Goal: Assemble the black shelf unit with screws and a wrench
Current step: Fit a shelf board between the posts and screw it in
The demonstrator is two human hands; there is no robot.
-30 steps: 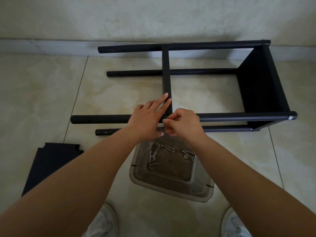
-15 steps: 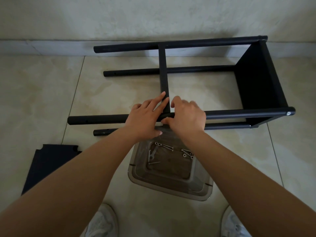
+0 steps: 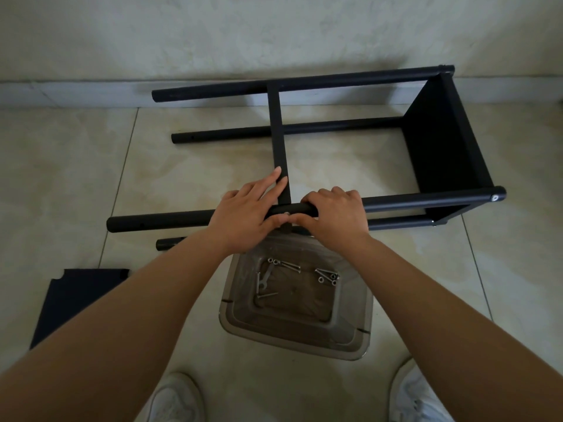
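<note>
The black shelf unit lies on its side on the tiled floor, four poles running left to right. A middle shelf panel crosses between the poles. My left hand rests on the near upper pole where that panel meets it, fingers straight along the panel edge. My right hand grips the same pole just right of the joint, fingers curled over it. A small screw head shows on the pole between my thumbs. Several screws and a small wrench lie in a clear tray below my hands.
A loose black shelf panel lies flat on the floor at the lower left. The wall and skirting run behind the unit. My two white shoes stand on either side of the tray's near end.
My right hand has gone from pinching at the joint to reaching over the pole and curling round it. My left hand has stayed on the joint.
</note>
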